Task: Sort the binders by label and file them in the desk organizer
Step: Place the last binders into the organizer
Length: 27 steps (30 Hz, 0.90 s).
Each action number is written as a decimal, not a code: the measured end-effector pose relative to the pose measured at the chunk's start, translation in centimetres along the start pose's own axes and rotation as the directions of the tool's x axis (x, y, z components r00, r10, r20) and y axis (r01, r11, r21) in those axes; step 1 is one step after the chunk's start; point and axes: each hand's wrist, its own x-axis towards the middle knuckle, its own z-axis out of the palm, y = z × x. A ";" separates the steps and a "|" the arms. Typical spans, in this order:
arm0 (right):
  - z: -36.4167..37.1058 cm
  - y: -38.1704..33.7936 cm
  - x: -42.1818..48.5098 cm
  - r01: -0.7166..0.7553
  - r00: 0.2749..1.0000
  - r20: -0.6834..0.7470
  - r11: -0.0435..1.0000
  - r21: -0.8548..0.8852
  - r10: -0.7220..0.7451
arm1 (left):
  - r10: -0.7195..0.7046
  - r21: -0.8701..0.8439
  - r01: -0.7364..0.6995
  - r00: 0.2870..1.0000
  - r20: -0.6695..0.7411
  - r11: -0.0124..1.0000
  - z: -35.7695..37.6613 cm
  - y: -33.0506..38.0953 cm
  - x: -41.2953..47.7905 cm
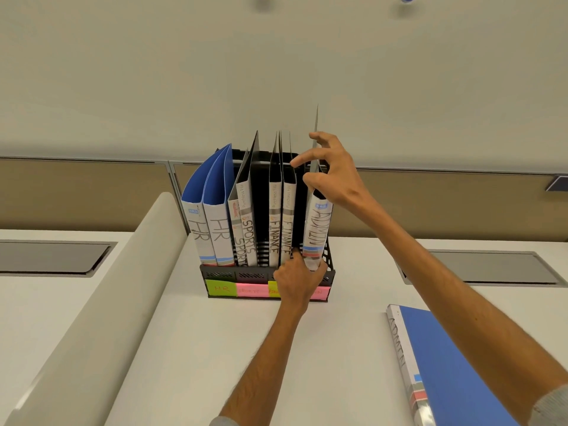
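Note:
A black mesh desk organizer (330, 265) stands on the white desk, with coloured sticky labels (221, 289) along its front. From the left it holds two blue HR binders (212, 232), two SPORTS binders (247, 238) and two FINANCE binders (281, 232). An ADMIN binder (318, 232) stands upright in the rightmost slot. My right hand (333, 176) holds its top edge, thumb in front and fingers spread. My left hand (299, 282) grips the bottom of its spine. A second blue ADMIN binder (445, 367) lies flat on the desk at the lower right.
A low white partition (101, 302) runs diagonally on the left. Grey cable hatches (49, 256) (491, 267) are set into the desk on both sides. A tan panel and a pale wall rise behind the organizer.

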 end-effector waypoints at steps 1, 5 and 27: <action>-0.1 0.2 0.0 -0.004 1.000 -0.025 1.000 0.013 0.004 | 0.004 -0.002 -0.004 1.000 -0.005 1.000 0.1 0.0 -0.1; -0.7 0.7 0.4 -0.095 0.995 -0.020 0.994 0.049 0.096 | 0.003 -0.057 0.000 0.999 0.042 0.998 0.2 0.3 0.0; -2.5 -0.1 1.6 -0.205 0.968 -0.106 0.962 0.178 0.226 | 0.017 -0.233 -0.017 1.000 -0.004 0.972 -2.2 0.2 -0.6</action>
